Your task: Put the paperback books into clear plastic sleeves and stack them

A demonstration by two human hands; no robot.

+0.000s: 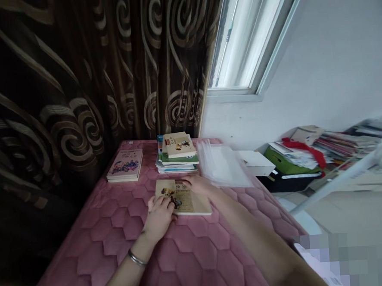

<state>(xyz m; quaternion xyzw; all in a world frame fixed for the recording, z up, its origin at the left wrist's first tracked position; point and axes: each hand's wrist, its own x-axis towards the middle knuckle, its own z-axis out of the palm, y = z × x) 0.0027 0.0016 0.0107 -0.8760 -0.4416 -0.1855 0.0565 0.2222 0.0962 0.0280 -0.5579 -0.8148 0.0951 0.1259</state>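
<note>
A beige book [193, 203] with a cartoon picture on its cover lies on the pink quilted cover, in the middle of the head view. My left hand [159, 215] is closed at the book's lower left side, its fingers bent over the cover. At the upper edge, my right hand [197, 184] holds the book with curled fingers; part of its grip is hidden. Just behind is a stack of books, with a small beige book [180, 145] on top. A pile of pinkish books [125, 165] lies to the left.
Clear plastic sheets [223, 164] lie right of the stack, beside a white box [256, 161]. Farther right are a green bag [287, 161], a red cloth [308, 149] and piled papers. A dark patterned curtain [125, 69] hangs at the left and back, next to a window [249, 36].
</note>
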